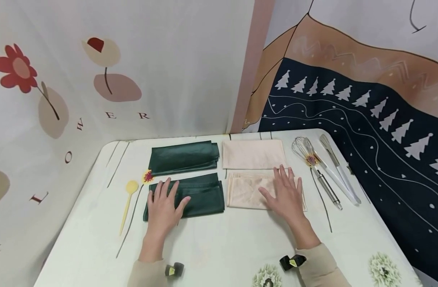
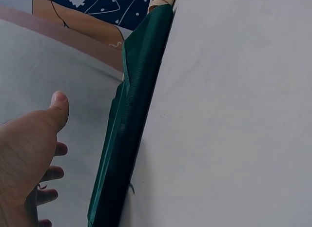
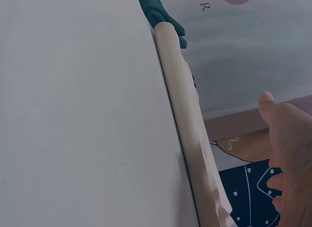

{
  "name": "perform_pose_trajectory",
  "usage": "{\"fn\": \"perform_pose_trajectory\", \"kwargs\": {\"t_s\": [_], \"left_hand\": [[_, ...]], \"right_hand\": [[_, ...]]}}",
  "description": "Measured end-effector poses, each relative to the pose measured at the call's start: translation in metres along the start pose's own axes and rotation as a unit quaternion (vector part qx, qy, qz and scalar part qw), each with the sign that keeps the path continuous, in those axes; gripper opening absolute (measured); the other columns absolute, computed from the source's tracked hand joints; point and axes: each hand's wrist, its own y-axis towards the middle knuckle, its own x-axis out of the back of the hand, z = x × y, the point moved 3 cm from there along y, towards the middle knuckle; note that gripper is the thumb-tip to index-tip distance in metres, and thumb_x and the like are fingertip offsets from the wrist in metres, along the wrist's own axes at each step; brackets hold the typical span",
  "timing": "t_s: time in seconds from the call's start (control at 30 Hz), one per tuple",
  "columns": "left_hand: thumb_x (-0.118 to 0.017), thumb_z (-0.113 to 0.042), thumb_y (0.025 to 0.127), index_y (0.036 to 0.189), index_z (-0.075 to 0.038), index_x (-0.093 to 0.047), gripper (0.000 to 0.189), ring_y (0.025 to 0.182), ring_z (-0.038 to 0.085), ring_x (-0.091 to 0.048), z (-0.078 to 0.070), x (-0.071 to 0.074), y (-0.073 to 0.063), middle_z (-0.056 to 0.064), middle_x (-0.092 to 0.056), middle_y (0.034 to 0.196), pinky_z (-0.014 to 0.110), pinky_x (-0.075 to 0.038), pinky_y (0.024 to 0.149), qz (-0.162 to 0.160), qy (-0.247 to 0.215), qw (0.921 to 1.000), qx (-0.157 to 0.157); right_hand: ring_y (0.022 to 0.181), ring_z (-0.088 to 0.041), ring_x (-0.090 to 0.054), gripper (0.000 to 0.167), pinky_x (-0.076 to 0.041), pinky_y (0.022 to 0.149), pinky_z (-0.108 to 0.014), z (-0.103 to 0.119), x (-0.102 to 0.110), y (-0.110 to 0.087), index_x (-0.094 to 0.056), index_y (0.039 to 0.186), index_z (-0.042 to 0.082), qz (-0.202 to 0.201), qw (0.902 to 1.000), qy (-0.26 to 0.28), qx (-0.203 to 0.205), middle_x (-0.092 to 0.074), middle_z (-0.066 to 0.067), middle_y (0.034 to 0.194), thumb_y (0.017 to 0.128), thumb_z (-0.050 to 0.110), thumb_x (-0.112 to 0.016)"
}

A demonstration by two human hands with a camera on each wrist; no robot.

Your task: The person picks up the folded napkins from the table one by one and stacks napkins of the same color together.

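Two folded dark green cloths lie one behind the other on the left of the table, a far one (image 1: 183,157) and a near one (image 1: 204,199). My left hand (image 1: 164,209) is spread over the left part of the near green cloth, fingers straight. To the right are two folded cream cloths, a far one (image 1: 253,154) and a near one (image 1: 245,193). Over the right part of the near cream cloth, my right hand (image 1: 287,195) has its fingers extended and thumb out. Both wrist views show the near cloths edge-on, with the left thumb (image 2: 59,107) and right thumb (image 3: 267,107) raised apart from them.
A yellow spoon (image 1: 127,203) lies left of the green cloths. On the right are a whisk (image 1: 324,185) and two long pale-handled utensils, the outer one (image 1: 335,159) near the table's edge. Printed curtains (image 1: 190,71) hang behind the white table (image 1: 219,247).
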Motion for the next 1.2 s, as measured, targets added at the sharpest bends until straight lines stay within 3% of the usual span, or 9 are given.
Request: {"fn": "perform_pose_trajectory", "kwargs": {"t_s": [0.27, 0.77, 1.2], "left_hand": [[-0.062, -0.052, 0.097, 0.151, -0.008, -0.045, 0.073, 0.148, 0.042, -0.02, 0.0003, 0.0016, 0.0027, 0.02, -0.031, 0.16, 0.069, -0.01, 0.115, -0.008, 0.004, 1.0, 0.0], [-0.063, -0.052, 0.097, 0.152, -0.008, -0.045, 0.073, 0.149, 0.041, -0.019, 0.0008, -0.0006, -0.0006, 0.02, -0.029, 0.16, 0.069, -0.008, 0.115, 0.012, 0.002, 0.9999, 0.004], [-0.062, -0.053, 0.097, 0.152, -0.008, -0.044, 0.073, 0.149, 0.041, -0.017, 0.0029, -0.0034, -0.0033, 0.02, -0.03, 0.16, 0.07, -0.005, 0.116, 0.014, -0.007, 0.9999, 0.006]], "right_hand": [[0.153, -0.041, -0.008, 0.092, -0.003, 0.117, -0.068, 0.0019, -0.0001, 0.0034, -0.032, 0.158, 0.005, 0.008, 1.0, 0.0, -0.001, -0.021, -0.019, 0.165, 0.093, 0.065, -0.057], [0.152, -0.043, -0.01, 0.092, -0.004, 0.117, -0.068, 0.0018, -0.0012, 0.0003, -0.033, 0.157, 0.005, 0.006, 0.9999, -0.011, -0.005, -0.024, -0.02, 0.164, 0.092, 0.064, -0.059], [0.152, -0.043, -0.009, 0.092, 0.001, 0.118, -0.066, 0.0027, -0.0026, -0.0027, -0.033, 0.157, 0.005, 0.011, 0.9999, 0.002, -0.007, -0.024, -0.02, 0.164, 0.092, 0.063, -0.061]]}}
